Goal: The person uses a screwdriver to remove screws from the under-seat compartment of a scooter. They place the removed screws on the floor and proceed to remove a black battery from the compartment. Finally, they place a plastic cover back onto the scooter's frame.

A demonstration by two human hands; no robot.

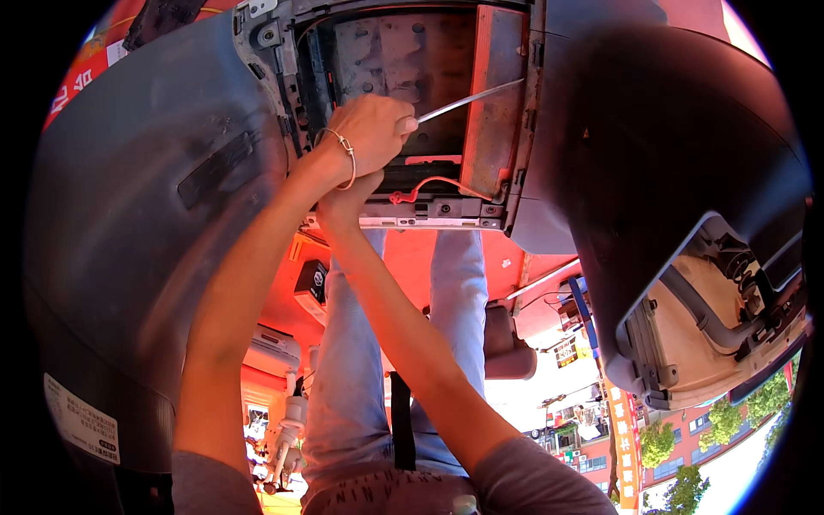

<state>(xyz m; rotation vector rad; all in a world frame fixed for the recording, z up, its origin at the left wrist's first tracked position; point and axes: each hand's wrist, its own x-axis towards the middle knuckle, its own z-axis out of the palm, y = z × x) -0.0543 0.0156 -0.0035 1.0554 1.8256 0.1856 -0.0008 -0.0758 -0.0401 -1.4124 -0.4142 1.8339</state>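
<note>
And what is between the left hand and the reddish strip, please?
In the head view, a slim metal rod extends from the left hand and overlaps the reddish strip.

We find the compartment (378,51) between the left housing (129,206) and the right housing (678,129). We place the left hand (373,129) over the compartment, the right hand (345,202) nearer us. From the left hand the rod (468,101) runs right, across the slat (487,142). The cable (438,178) lies at the near edge; the box (311,281), left of the legs (459,283).

The left hand (371,130) grips a thin metal rod (468,102) pointing toward the rectangular frame (470,209)'s right edge. The right hand (347,199), partly hidden, is near its lower-left corner.
</note>
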